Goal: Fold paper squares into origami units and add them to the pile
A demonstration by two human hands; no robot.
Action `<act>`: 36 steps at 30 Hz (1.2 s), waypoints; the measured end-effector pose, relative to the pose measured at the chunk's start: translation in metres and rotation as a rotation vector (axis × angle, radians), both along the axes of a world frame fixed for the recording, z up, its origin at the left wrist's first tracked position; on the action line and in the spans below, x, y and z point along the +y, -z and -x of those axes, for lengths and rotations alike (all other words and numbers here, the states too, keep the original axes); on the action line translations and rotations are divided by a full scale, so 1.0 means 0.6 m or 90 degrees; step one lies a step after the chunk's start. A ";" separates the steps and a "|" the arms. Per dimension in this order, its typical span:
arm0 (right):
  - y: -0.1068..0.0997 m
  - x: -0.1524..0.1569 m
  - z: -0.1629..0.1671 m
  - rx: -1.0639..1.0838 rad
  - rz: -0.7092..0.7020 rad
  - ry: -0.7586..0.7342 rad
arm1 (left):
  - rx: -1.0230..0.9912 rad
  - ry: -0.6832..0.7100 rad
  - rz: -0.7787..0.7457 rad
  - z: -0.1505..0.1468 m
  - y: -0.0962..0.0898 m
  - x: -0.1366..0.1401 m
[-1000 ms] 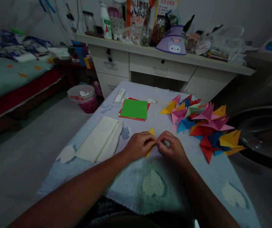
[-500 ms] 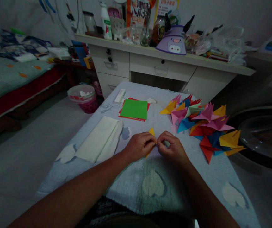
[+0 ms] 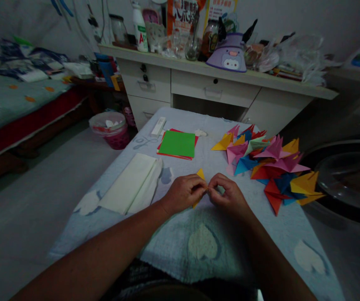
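Between my hands is a folded piece of yellow origami paper [image 3: 200, 173], mostly hidden by my fingers, with one pointed corner showing above and another below. My left hand [image 3: 186, 191] is closed on it, thumb and fingers pinched. The fingertips of my right hand [image 3: 227, 191] pinch the paper's right end, meeting the left fingertips. Beyond them lies a stack of square coloured paper [image 3: 177, 144], green on top with red edges below. To the right sits a pile of folded paper cranes [image 3: 271, 159] in pink, yellow, blue, red and pale green.
A pale folded cloth or paper [image 3: 129, 182] lies left of my hands on the patterned tablecloth [image 3: 164, 251]. A small white box [image 3: 158, 126] is near the far left edge. Behind stands a cluttered white desk [image 3: 211, 88]; a pink bin [image 3: 114, 136] is on the floor.
Almost nothing differs. Both hands stay in the same place, pinching the yellow paper, with only a very slight shift at the fingertips.
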State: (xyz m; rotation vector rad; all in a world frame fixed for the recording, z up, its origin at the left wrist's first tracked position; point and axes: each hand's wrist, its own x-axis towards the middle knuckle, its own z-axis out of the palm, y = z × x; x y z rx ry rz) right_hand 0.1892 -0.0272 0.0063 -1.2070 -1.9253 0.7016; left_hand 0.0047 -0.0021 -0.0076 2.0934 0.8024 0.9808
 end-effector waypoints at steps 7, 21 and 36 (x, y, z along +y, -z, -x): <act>0.004 -0.001 0.002 0.020 -0.025 0.027 | -0.020 -0.041 0.048 -0.001 0.000 0.003; 0.018 -0.001 0.015 -0.022 -0.188 0.045 | -0.020 -0.057 0.065 -0.003 0.002 0.004; 0.024 0.002 0.016 -0.022 -0.213 0.069 | -0.042 -0.060 0.081 -0.002 0.003 0.005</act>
